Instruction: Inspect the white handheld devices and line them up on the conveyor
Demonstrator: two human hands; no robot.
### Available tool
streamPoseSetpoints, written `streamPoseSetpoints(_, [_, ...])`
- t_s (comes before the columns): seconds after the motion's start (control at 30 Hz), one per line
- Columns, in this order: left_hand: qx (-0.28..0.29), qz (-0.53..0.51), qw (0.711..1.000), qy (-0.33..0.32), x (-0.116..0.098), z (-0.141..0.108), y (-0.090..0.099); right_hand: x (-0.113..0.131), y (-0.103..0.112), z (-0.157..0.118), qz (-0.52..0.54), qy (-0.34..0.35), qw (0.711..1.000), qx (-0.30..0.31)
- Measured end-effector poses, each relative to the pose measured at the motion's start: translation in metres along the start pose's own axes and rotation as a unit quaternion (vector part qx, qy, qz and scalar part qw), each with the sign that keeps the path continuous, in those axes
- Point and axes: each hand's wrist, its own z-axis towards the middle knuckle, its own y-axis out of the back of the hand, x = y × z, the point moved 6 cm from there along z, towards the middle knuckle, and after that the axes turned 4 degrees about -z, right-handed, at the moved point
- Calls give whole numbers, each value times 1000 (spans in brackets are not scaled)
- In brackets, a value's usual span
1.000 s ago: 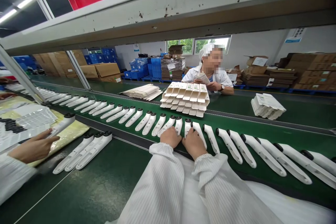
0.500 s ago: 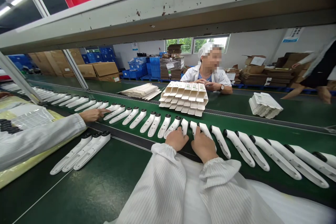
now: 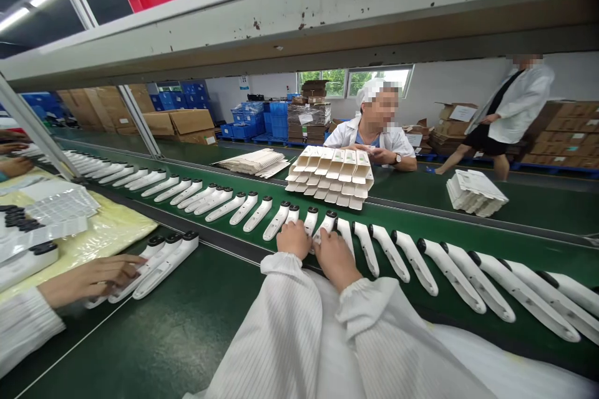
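I've got the left hand (image 3: 294, 240) and right hand (image 3: 333, 258) curled over white devices (image 3: 326, 224) on the green belt (image 3: 468, 240). Can't quite tell if they're gripping.

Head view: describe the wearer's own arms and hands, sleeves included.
The left sleeve and right sleeve are loose white smock cloth with fine stripes, gathered at elastic cuffs. The left hand and right hand are bare: no gloves, and no watch or ring shows.
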Motion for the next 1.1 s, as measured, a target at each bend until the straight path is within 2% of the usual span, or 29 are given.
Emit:
streamPoseSetpoints(0.13, [79, 5, 997, -16, -6, -4, -8, -5, -11, 12, 2, -81, 996, 46])
streamPoseSetpoints(0.3, [127, 26, 990, -52, -17, -10, -11, -15, -10, 15, 11, -71, 995, 74])
streamPoseSetpoints(0.4, [134, 40, 988, -62, -20, -13, -13, -18, -9, 10, -3, -72, 993, 89])
streamPoseSetpoints(0.53, [110, 51, 991, -55, -26, -18, -15, -27, -6, 3, -19, -97, 991, 96])
streamPoseSetpoints(0.63, [91, 58, 992, -63, -35, -22, -17, -40, -4, 1, 6, -129, 987, 92])
streamPoseSetpoints(0.73, [85, 47, 993, -67, -42, -26, -17, -50, -4, 0, 36, -129, 986, 100])
streamPoseSetpoints(0.87, [83, -2, 995, -61, -44, -25, -18, -61, 4, -2, 29, -160, 984, 66])
streamPoseSetpoints(0.93, [94, -36, 991, -85, -46, -23, -21, -64, 8, -5, -4, -166, 985, 47])
streamPoseSetpoints(1.03, [107, -116, 978, -136, -47, -19, -21, -61, 18, -9, -54, -121, 991, 15])
streamPoseSetpoints(1.1, [82, -161, 974, -138, -41, -14, -14, -58, 28, -10, -71, -96, 992, -29])
